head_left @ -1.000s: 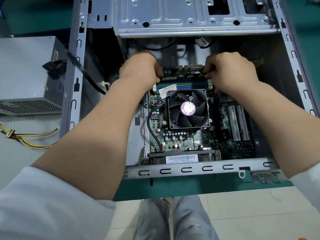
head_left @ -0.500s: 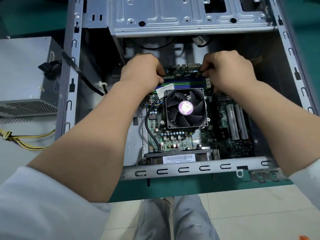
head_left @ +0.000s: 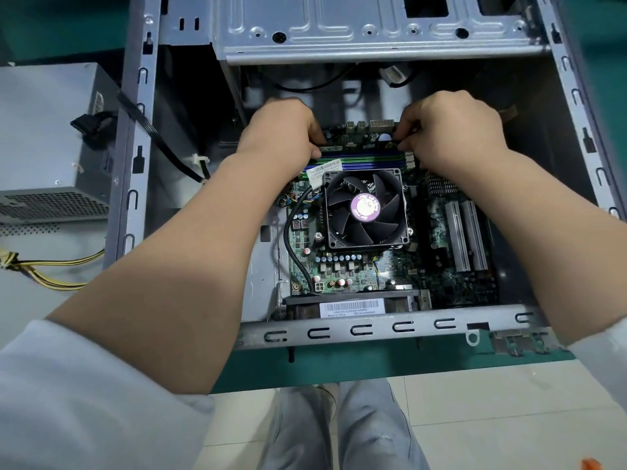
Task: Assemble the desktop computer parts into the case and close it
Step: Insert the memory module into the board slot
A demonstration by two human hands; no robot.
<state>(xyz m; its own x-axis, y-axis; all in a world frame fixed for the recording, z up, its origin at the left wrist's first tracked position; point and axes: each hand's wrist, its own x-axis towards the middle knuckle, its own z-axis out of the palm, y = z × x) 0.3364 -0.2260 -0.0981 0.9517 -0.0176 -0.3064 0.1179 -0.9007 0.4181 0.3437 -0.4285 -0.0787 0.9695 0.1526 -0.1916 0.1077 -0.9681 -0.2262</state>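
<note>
Behind the cooler fan (head_left: 365,209), a memory stick (head_left: 359,146) sits over the far slot of the motherboard (head_left: 356,266), inside the open case (head_left: 339,329). My left hand (head_left: 281,130) pinches one end and my right hand (head_left: 451,130) the other, fingers curled on it. Over the last second both hands have barely shifted, so I judge I'm pressing it home and the latches haven't caught. The power supply (head_left: 44,137) waits outside the case.

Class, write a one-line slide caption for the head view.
Both hands, left and right, hold the ends of a RAM stick above the fan in the open case.
</note>
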